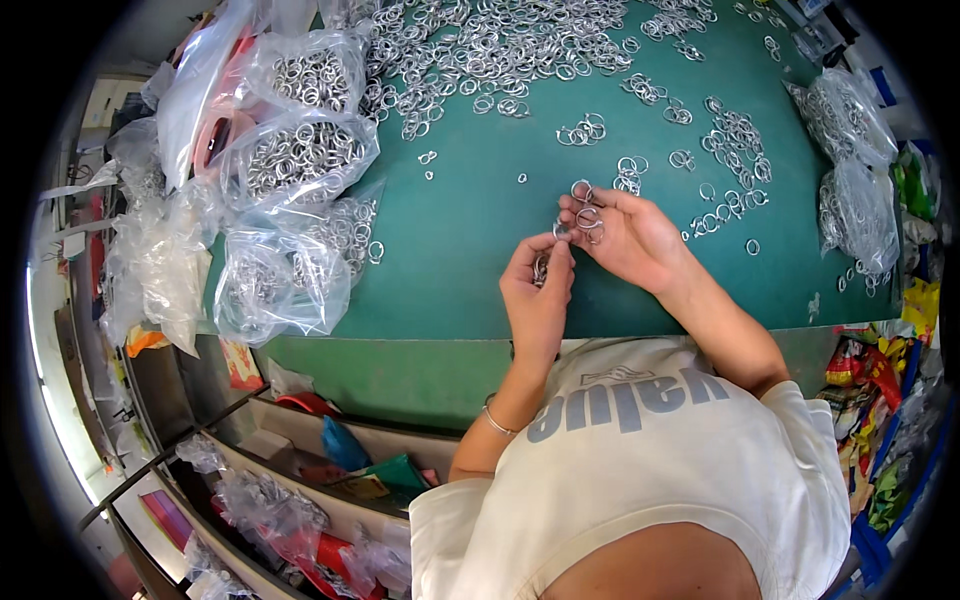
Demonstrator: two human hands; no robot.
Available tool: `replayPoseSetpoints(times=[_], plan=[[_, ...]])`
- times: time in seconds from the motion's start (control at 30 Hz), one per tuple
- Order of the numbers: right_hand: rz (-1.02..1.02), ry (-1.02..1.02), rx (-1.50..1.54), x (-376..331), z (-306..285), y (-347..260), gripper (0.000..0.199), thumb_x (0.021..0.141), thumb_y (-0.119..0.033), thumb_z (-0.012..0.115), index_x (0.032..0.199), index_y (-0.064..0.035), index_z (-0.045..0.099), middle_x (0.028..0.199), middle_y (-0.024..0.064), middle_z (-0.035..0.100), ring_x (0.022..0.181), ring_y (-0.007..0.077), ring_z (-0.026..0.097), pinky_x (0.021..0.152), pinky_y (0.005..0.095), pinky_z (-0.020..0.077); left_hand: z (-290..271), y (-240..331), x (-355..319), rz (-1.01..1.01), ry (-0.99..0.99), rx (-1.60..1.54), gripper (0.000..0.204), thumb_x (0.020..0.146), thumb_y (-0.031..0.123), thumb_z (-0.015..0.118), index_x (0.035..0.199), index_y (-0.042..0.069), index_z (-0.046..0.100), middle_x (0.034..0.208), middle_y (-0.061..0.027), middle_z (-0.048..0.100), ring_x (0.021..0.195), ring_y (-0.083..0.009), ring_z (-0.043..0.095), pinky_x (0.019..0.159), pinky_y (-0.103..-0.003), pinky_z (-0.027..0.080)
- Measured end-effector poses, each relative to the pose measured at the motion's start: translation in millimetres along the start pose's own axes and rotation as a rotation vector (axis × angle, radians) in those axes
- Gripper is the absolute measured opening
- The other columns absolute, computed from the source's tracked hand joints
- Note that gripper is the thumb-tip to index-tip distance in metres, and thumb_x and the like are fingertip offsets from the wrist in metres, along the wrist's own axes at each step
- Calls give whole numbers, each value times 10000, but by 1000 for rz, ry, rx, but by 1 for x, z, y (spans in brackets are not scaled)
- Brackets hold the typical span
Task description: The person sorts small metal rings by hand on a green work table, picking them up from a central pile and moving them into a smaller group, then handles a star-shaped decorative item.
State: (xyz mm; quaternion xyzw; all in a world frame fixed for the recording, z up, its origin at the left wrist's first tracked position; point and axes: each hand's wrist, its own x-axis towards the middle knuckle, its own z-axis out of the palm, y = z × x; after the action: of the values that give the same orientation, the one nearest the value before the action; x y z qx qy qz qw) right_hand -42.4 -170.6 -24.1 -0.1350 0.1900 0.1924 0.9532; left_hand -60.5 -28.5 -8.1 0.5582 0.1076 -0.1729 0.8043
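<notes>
Rings (500, 45): look like metal, smooth and glossy
Bags (310, 300): thin clear plastic, glossy, wrinkled
Tabletop (450, 270): looks smooth, mostly matt
Shirt (640, 480): cloth, matt, slightly wrinkled
Bracelet (497, 421): looks like metal, shiny

It's green we've got, a deep, plain green flat tabletop (460, 230), and round silver metal rings (520, 45) glinting bright against it! On the left, colourless see-through plastic bags (300, 305) flash white where the light hits. The off-white cloth shirt (690, 475) carries bold grey printed lettering (629, 410); there's a slim silver bangle (498, 425) too. Lower down, a crumpled bright blue plastic bag (343, 443) pops, and far right, a glossy yellow plastic bag (922, 303)!
</notes>
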Motion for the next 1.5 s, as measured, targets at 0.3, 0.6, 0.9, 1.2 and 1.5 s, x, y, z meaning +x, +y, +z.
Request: replayPoseSetpoints(times=[0.3, 0.6, 0.9, 1.2, 1.5], plan=[[-41, -68, 201, -21, 1, 8, 209, 918, -133, 350, 940, 5, 505, 1133, 183, 515, 1080, 271, 486, 934, 370, 391, 12, -12, 0, 590, -24, 649, 106, 779, -15, 618, 883, -14, 600, 719, -20, 553, 566, -76, 450, 493, -212, 362], [-131, -103, 53, -31, -4, 13, 215, 921, -163, 371, 892, -5, 514, 1132, 181, 515, 1044, 247, 499, 942, 377, 385, 7, -7, 10, 696, -201, 768, 114, 776, -16, 615, 890, -25, 607, 724, -52, 559, 571, -96, 478, 494, -233, 386], [-267, -31, -110, -38, -25, 16, 210, 929, -190, 421, 875, -14, 522, 971, 135, 569, 885, 212, 556, 813, 348, 445, 1, 7, 10, -198, -320, -197, 181, 903, 126, 498, 980, -27, 556, 776, -5, 504, 476, 5, 276, 377, -146, 213], [-322, -10, -529, -57, -18, 4, 248, 940, -219, 416, 863, -8, 522, 848, 104, 587, 688, 130, 571, 564, 232, 440, -4, 3, 5, -236, -385, -361, 140, 912, 122, 473, 984, 6, 504, 797, -11, 447, 488, -6, 265, 381, -137, 228], [-310, 27, -542, -62, -17, 2, 390, 927, -298, 415, 633, -47, 469, 697, 115, 571, 507, 138, 493, 415, 232, 342, -7, -4, 3, -199, -485, -415, 149, 891, 103, 491, 999, 4, 514, 775, -44, 477, 475, -22, 289, 395, -140, 241]])
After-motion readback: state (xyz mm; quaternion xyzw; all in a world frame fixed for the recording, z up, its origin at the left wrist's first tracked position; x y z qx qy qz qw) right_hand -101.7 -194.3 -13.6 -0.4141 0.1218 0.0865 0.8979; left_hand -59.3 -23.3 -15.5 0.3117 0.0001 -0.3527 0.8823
